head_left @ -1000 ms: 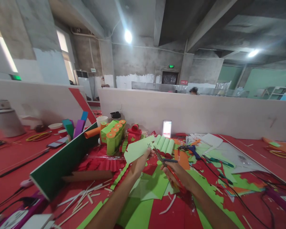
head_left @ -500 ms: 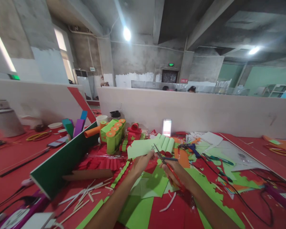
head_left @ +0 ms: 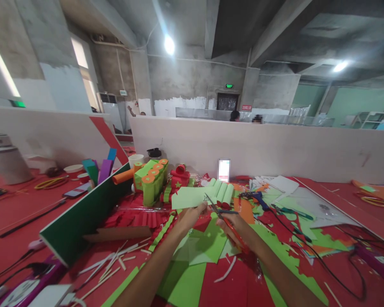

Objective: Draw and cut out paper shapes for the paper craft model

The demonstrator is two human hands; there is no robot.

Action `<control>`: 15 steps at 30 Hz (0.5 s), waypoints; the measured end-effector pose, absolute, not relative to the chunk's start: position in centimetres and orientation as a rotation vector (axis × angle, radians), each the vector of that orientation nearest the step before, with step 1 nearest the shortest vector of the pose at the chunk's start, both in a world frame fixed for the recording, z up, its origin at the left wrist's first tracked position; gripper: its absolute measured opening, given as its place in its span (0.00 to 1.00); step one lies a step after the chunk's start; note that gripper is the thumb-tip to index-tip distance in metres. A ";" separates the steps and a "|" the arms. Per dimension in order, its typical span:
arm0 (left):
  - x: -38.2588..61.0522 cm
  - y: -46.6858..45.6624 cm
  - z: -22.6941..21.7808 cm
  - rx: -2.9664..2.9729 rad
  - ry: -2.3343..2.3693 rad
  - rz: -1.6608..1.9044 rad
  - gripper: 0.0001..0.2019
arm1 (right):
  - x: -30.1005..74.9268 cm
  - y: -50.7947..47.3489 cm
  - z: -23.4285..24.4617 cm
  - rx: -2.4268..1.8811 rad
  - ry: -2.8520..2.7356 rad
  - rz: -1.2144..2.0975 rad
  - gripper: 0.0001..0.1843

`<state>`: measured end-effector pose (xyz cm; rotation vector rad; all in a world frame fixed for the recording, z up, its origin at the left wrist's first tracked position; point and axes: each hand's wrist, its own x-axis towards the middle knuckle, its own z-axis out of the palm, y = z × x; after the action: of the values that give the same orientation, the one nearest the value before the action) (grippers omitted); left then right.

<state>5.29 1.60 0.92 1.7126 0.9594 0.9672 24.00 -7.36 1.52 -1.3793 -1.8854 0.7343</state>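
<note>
My left hand is closed on the lower edge of a pale green sheet of paper, thumb on top near a small star drawn in dark lines. In my right hand is a pair of scissors with red handles. Its blades reach up to the paper's right end by the star; whether they are cutting cannot be made out. A dark pen-like stick also lies across the right hand's fingers. Right behind the sheet are several pale green paper rolls.
Green and red paper sheets cover the table below my arms. At left stand green rolls with orange tops and a dark green board. A blue glue gun with a cable lies right. A white partition rises behind.
The pale green sheet has turned and shifted slightly at its left end. Both hands keep nearly the same place and grip. Beyond the partition, a person's arm has come up and a head shows more.
</note>
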 end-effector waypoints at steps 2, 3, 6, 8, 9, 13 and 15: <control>5.2 1.7 0.8 1.703 0.959 0.965 0.21 | 23.9 -7.4 1.8 -1.378 -1.890 0.741 0.19; 5.2 1.8 0.8 1.701 0.958 0.958 0.20 | 23.8 -7.5 1.9 -1.383 -1.891 0.747 0.20; 5.1 1.9 0.8 1.704 0.960 0.937 0.20 | 23.7 -7.6 2.3 -1.399 -1.906 0.720 0.21; 5.0 1.9 0.8 1.708 0.962 0.940 0.20 | 23.7 -7.6 2.4 -1.387 -1.923 0.659 0.22; 5.0 1.9 0.8 1.709 0.965 0.943 0.20 | 23.7 -7.6 2.4 -1.377 -1.932 0.636 0.23; 4.9 1.8 1.0 1.725 0.969 0.965 0.20 | 23.8 -7.3 1.8 -1.385 -1.930 0.639 0.24; 4.8 1.7 1.1 1.724 0.973 0.965 0.21 | 23.9 -7.2 1.4 -1.397 -1.912 0.676 0.23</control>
<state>4.85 1.73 1.14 1.7245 0.9730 0.9649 23.91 -7.17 1.43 -1.3966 -1.9117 0.6759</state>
